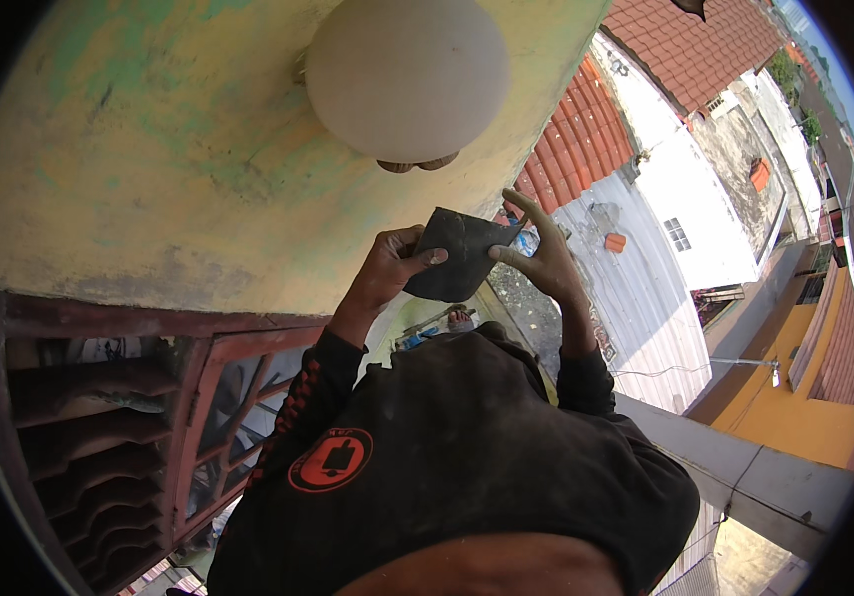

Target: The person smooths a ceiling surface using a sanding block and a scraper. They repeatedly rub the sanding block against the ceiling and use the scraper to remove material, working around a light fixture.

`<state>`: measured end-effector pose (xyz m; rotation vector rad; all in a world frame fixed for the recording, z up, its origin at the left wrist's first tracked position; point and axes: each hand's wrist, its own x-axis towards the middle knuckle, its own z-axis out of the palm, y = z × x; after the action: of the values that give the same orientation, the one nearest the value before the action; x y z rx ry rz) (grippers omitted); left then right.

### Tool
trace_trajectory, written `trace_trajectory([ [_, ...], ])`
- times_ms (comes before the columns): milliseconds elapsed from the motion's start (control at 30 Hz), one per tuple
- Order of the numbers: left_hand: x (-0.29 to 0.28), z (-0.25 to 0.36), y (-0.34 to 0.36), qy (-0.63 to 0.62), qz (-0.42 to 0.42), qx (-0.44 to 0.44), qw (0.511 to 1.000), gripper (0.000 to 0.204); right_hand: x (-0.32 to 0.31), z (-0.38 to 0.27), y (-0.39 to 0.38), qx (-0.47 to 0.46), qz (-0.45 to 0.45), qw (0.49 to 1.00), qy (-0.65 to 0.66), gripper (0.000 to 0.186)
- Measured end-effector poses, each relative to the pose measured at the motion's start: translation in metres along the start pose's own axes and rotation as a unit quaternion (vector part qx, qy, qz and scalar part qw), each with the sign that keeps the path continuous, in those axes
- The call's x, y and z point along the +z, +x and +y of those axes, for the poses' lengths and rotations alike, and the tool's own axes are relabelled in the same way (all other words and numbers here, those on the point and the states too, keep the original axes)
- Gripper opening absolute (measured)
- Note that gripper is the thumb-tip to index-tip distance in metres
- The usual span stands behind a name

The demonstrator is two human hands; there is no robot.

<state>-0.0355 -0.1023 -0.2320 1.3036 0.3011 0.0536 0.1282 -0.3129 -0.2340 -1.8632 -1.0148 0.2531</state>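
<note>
A dark grey, stiff sheet (459,256) with a curved lower edge is held up in front of me by both hands. My left hand (392,266) grips its left edge, thumb on the face. My right hand (546,256) pinches its right edge, with the index finger stretched up along the top corner. Both forearms wear black sleeves, the left one with a red pattern. Just above the sheet hangs a round white globe lamp (407,74), mounted on a worn yellow-green painted surface (149,169).
A red-brown window frame with louvred slats (119,417) fills the lower left. My foot (460,320) rests on a narrow ledge below. To the right lie red tiled roofs (586,129), a grey sheet roof (636,298), a white building and an orange wall (804,397).
</note>
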Motion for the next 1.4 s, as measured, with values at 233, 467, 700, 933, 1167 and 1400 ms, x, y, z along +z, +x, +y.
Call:
trace_trajectory([
  [233, -0.013, 0.007, 0.006, -0.180, 0.042, 0.023, 0.983, 0.064, 0.048, 0.047, -0.007, 0.182, 0.086, 0.928, 0.314, 0.035],
  [467, 0.034, -0.051, 0.013, -0.109, 0.004, -0.011, 0.994, 0.043, 0.060, 0.045, -0.017, 0.322, 0.097, 0.871, 0.357, 0.050],
  [700, 0.037, -0.049, 0.013, -0.011, 0.029, 0.012, 0.999, 0.050, 0.099, 0.048, -0.026, 0.359, 0.066, 0.869, 0.336, 0.055],
  [933, 0.033, -0.072, 0.022, 0.132, 0.062, 0.040, 0.989, 0.078, 0.117, 0.062, -0.033, 0.233, 0.006, 0.921, 0.312, 0.063],
  [1167, 0.048, -0.064, 0.022, 0.132, 0.105, 0.100, 0.981, 0.094, 0.113, 0.045, -0.046, 0.225, -0.087, 0.680, 0.692, 0.075],
  [1400, 0.057, -0.074, 0.019, 0.248, 0.143, 0.181, 0.941, 0.100, 0.116, 0.071, -0.050, 0.063, -0.156, 0.492, 0.854, 0.070],
])
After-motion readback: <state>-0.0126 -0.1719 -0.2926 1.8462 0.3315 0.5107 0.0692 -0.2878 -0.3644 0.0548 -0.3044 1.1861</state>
